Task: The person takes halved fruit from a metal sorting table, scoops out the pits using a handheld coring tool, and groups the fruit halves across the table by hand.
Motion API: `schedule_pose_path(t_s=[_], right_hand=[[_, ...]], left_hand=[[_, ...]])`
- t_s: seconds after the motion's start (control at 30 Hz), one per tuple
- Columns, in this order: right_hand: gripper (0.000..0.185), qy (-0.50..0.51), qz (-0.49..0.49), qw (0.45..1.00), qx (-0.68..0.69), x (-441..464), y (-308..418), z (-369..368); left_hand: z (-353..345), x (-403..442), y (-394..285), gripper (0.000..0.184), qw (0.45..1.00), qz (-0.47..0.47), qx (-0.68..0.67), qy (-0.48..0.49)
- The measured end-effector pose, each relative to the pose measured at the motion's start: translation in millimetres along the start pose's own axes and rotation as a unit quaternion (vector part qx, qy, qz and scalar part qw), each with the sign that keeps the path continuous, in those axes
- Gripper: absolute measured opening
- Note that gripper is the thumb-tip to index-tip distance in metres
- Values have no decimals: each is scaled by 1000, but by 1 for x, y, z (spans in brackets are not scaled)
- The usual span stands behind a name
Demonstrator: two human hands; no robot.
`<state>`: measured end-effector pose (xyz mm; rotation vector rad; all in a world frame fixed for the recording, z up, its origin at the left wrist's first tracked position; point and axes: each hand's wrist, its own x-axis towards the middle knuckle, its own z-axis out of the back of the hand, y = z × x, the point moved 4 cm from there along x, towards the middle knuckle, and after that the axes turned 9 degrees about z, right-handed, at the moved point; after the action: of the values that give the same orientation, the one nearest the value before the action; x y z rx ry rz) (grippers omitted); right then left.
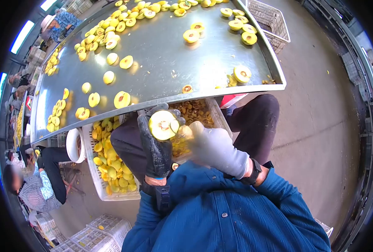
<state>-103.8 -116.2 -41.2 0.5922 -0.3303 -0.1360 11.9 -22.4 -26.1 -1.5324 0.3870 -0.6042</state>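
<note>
At the metal table (153,54), the left hand (157,151) grips a stone-fruit half (163,126), cut face showing!
A steady hold looks key; the right hand (220,149) is blurred, its grip impossible to tell.

Tabletop (161,50) at 12 o'clock = bare metal, v. smooth & glossy, tons of glare tbh. L glove (155,151) is blk, rubbery-looking, matt w/ chalky smears; stone-fruit half (158,131) in it has a smooth, pale cut face. R glove (222,152) = pale cloth, matt, partly motion-blurred. Shirt (241,210) at 6: blue fabric, fine ribbing. Front crate (93,174) at 8 + back crate (278,43) at 1: off-white plastic. Floor (316,113) at 3: dull, concrete-ish imo.
</note>
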Motion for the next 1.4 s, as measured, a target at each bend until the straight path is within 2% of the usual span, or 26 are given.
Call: schedule_pose_path(t_s=[0.1,0.43,0.53,0.63,0.73,0.77,0.83,0.87,0.9,1.0,1.13,1.2,1.23,1.33,1.4], right_hand=[[26,-5,18,999,-40,4,16,14],[24,-30,34,995,-92,2,23,5],[26,-40,41,998,-26,3,27,13],[24,55,40,995,-78,4,23,10],[23,85,-10,996,-4,6,22,16],[24,70,-24,992,103,6,21,19],[29,11,13,997,74,2,17,14],[32,-19,32,998,59,1,16,13],[34,18,25,998,46,1,12,14],[35,40,44,996,65,0,0,6],[33,37,35,994,96,0,-1,5],[29,65,13,991,117,1,0,17],[29,79,3,988,130,3,3,21],[30,93,-27,986,139,4,10,29],[30,55,-13,988,142,1,11,31]], left_hand=[[-11,0,-24,41,992,60,-106,33],[-9,-4,-31,48,989,97,-105,37],[-10,-7,-32,51,990,98,-99,29],[-13,-8,-33,55,991,100,-90,23],[-14,-7,-33,55,989,115,-90,25],[-15,-7,-36,53,993,98,-58,18],[-16,-6,-41,50,998,49,33,14],[-15,-6,-41,42,998,35,44,27],[-15,-6,-41,35,997,22,55,40],[-14,-2,-37,21,992,-9,95,79],[-15,-1,-36,18,993,13,88,82],[-22,-8,-45,21,995,-9,78,53],[-21,-8,-41,20,995,24,92,40],[-20,-7,-38,21,995,-11,98,29],[-26,-9,-41,21,999,-16,48,21]])
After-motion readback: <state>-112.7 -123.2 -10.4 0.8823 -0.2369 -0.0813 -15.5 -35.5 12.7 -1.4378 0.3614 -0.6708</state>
